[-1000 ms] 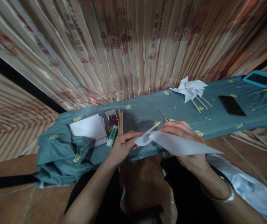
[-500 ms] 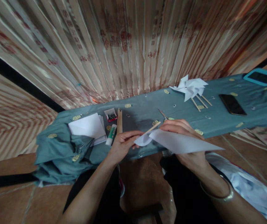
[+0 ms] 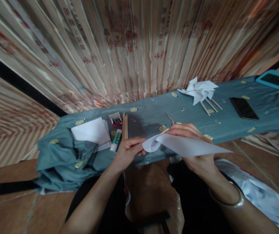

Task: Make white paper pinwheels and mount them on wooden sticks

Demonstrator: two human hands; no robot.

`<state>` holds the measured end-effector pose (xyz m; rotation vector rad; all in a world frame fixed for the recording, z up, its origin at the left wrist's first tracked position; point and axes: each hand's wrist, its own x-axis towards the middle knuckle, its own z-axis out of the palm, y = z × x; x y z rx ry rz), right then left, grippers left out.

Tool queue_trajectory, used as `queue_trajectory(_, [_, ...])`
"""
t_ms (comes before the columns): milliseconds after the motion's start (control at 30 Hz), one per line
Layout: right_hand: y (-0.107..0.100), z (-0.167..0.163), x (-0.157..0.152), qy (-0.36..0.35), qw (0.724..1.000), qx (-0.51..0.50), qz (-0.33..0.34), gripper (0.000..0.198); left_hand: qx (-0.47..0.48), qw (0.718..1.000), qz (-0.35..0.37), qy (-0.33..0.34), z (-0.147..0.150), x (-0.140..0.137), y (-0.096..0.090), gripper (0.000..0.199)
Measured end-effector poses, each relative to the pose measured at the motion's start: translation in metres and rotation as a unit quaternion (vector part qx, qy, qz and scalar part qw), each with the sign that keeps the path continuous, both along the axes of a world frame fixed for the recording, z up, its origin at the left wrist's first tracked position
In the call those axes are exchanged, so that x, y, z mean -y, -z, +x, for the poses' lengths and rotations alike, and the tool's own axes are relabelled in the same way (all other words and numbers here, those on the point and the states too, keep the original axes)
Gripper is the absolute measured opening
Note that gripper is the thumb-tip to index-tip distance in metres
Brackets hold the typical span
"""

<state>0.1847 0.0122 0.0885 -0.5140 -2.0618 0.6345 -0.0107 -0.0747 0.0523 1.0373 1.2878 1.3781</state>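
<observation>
My left hand (image 3: pixel 131 151) pinches the left end of a sheet of white paper (image 3: pixel 190 144) just above the near edge of the table. My right hand (image 3: pixel 193 139) is closed around the paper's right part, whose long pointed flap sticks out to the right. Between the hands the paper curls into a rounded fold. Behind it the tip of a wooden stick (image 3: pixel 164 131) shows near my right fingers; its other end is hidden. Scissors (image 3: pixel 170 118) lie just beyond my right hand, their handles partly covered.
Left on the cloth-covered table (image 3: pixel 144 118) are a paper stack (image 3: pixel 90 131), a glue stick (image 3: pixel 116 140), wooden sticks (image 3: pixel 125 125) and a red box (image 3: pixel 116 122) of small dark pieces. Paper pinwheels (image 3: pixel 197 91), a phone (image 3: pixel 244 108) and a blue-framed tablet (image 3: pixel 275 79) lie right.
The paper's left part has curled up and over between the hands, covering most of the wooden stick that showed before. Both hands stay nearly in place.
</observation>
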Motion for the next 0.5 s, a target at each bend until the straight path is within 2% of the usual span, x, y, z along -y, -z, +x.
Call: queue_trajectory(500, [0.0024,-0.0001,0.0003,-0.003,1.000,0.005,0.007,0.018,0.006,1.000,0.002,0.006,-0.0015,0.0011,0.0019,0.028])
